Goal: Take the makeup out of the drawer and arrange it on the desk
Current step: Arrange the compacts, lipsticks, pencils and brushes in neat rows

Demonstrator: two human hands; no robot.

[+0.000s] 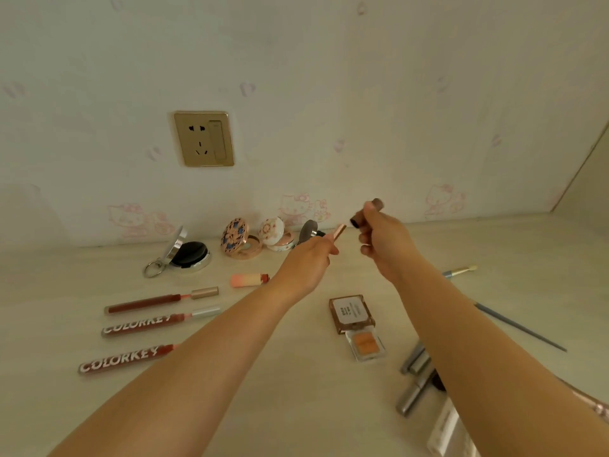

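Both hands are raised over the pale desk (296, 407). My left hand (306, 262) grips a slim rose-gold stick (338, 231), its tip poking out towards the right. My right hand (385, 240) holds a dark brown tube (365, 214) between thumb and fingers, just right of that tip. Three lip-gloss tubes (145, 324) lie in a row at the left. A peach lipstick (248, 280) lies above them. Open compacts (242, 239) stand along the wall. A brown palette (351, 313) and an orange blush pan (367, 346) lie in the middle.
A silver compact with a key ring (188, 253) sits at the back left. Grey pencils and tubes (417, 377) lie under my right forearm, with two thin brushes (520, 328) to the right. A gold wall socket (204, 138) is on the wallpaper.
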